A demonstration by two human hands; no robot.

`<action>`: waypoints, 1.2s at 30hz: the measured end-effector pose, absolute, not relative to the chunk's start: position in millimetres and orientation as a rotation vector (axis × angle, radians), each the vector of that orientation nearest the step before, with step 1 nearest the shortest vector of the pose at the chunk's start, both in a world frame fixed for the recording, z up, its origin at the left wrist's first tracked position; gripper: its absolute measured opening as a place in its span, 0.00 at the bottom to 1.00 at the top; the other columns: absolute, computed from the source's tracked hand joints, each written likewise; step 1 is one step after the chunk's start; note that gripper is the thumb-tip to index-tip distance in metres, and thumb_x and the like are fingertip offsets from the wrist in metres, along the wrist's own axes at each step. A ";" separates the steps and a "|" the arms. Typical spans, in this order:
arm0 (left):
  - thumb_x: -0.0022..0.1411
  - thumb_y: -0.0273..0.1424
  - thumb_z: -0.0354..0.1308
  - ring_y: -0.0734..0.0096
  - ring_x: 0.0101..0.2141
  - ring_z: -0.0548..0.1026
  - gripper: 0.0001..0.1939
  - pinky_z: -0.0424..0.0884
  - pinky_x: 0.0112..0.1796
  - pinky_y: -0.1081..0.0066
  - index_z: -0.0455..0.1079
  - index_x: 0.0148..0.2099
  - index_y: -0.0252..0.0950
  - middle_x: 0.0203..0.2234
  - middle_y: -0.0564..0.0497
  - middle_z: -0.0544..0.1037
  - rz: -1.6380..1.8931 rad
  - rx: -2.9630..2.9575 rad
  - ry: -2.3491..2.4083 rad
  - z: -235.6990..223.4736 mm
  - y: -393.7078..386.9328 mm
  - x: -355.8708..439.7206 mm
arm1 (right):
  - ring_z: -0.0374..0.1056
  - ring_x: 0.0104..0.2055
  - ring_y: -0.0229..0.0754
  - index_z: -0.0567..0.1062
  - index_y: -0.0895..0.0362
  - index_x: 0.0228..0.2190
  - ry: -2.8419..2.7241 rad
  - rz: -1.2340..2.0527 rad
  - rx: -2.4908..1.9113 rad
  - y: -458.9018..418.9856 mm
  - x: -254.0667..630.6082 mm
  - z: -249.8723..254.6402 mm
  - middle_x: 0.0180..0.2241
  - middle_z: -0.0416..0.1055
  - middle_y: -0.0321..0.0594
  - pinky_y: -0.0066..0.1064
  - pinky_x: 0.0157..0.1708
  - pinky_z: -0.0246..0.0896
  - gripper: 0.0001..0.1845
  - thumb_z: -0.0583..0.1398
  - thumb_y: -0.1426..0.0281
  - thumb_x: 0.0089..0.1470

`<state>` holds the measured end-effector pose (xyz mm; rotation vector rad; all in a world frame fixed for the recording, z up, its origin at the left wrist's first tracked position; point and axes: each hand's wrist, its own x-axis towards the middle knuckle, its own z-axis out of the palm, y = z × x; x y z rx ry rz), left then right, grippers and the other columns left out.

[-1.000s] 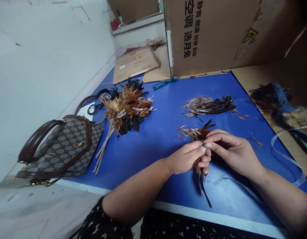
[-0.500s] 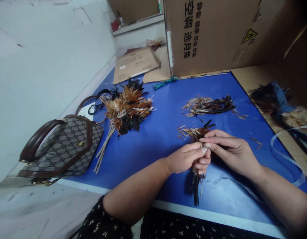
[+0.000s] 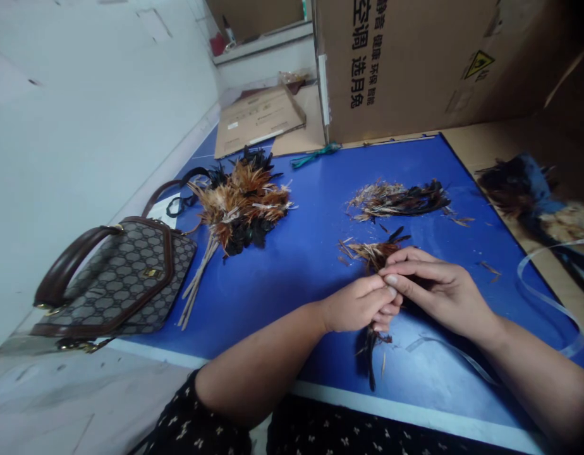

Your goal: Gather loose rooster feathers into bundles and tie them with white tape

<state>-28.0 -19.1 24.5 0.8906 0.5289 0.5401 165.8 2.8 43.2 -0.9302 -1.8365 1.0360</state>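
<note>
My left hand is closed, with dark feathers sticking out below its curled fingers. My right hand pinches at the left fingertips; whatever lies between the fingers is hidden. Just beyond the hands, a small pile of brown and black feathers rests on the blue tabletop. Farther back lies a larger heap of loose feathers. To the left are feather bunches in orange-brown and black, with pale sticks extending toward me.
A patterned handbag stands at the left. Behind the table is a large cardboard box, with flattened cardboard and green ties nearby. Clear ribbon curls at the right, near more feathers tied with blue.
Both hands stay in nearly the same place, fingertips together. My left thumb and fingers have shifted slightly, and the feathers below that hand hang a little differently.
</note>
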 end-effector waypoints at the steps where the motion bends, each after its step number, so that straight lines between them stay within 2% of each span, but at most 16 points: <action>1: 0.74 0.41 0.53 0.80 0.23 0.56 0.13 0.61 0.28 0.73 0.59 0.41 0.37 0.27 0.59 0.57 0.551 0.879 0.541 25.1 -19.4 -27.0 | 0.76 0.45 0.46 0.87 0.47 0.38 -1.823 1.036 -0.942 2.8 165.6 42.2 0.42 0.80 0.42 0.38 0.45 0.76 0.07 0.68 0.61 0.62; 9: 0.72 0.49 0.58 0.79 0.25 0.57 0.20 0.64 0.32 0.71 0.64 0.44 0.36 0.28 0.58 0.57 0.692 0.717 0.502 21.1 -19.7 -24.2 | 0.76 0.47 0.46 0.86 0.48 0.40 -1.776 1.079 -0.985 6.8 173.4 35.0 0.44 0.80 0.41 0.40 0.50 0.74 0.07 0.67 0.61 0.63; 12: 0.71 0.48 0.60 0.80 0.25 0.57 0.20 0.63 0.32 0.72 0.63 0.41 0.36 0.27 0.59 0.57 0.705 0.743 0.523 20.6 -19.9 -24.8 | 0.77 0.47 0.46 0.86 0.48 0.40 -1.763 1.090 -0.982 6.2 173.9 35.3 0.44 0.80 0.41 0.40 0.51 0.74 0.07 0.67 0.61 0.64; 18: 0.69 0.48 0.62 0.81 0.24 0.58 0.21 0.63 0.31 0.73 0.62 0.39 0.37 0.26 0.59 0.57 0.738 0.709 0.543 24.5 -19.4 -23.5 | 0.77 0.50 0.49 0.85 0.45 0.51 -1.770 1.049 -0.992 4.9 173.2 41.4 0.48 0.81 0.43 0.45 0.55 0.74 0.15 0.67 0.59 0.64; 27: 0.69 0.49 0.62 0.81 0.23 0.58 0.21 0.64 0.30 0.72 0.63 0.40 0.36 0.26 0.60 0.59 0.784 0.680 0.551 21.2 -18.1 -23.2 | 0.76 0.48 0.48 0.82 0.40 0.55 -1.890 0.963 -0.880 1.7 169.6 44.7 0.45 0.80 0.42 0.42 0.49 0.75 0.17 0.64 0.63 0.66; 36: 0.69 0.49 0.61 0.82 0.23 0.58 0.21 0.64 0.29 0.72 0.62 0.40 0.35 0.25 0.60 0.59 0.786 0.775 0.622 21.5 -18.9 -22.9 | 0.75 0.48 0.47 0.84 0.43 0.52 -1.913 0.974 -0.863 4.5 170.4 42.1 0.45 0.79 0.43 0.41 0.48 0.74 0.15 0.64 0.67 0.66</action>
